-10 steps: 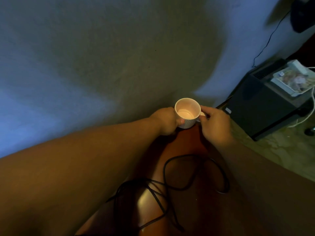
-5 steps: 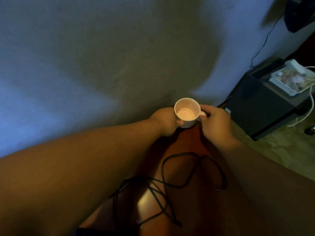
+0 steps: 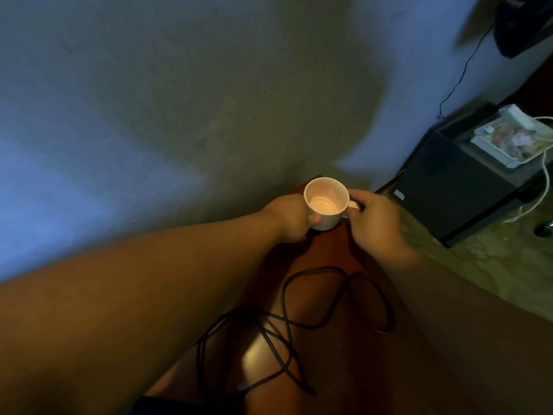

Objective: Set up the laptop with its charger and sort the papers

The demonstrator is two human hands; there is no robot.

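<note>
A white ribbed cup is at the far end of a reddish-brown wooden table, close to the wall. My left hand grips the cup's side, thumb on its ribbed wall. My right hand pinches the cup's handle. The cup looks empty. A black charger cable lies in loose loops on the table between my forearms. No laptop or papers are in view.
A blue-grey wall stands right behind the table. To the right a black box-like device sits on a pale floor, with a white printed packet and a white cord on it. A thin black wire hangs down the wall.
Both hands keep their hold on the cup at the same spot. The view has shifted slightly; the cable and hands have hardly moved.
</note>
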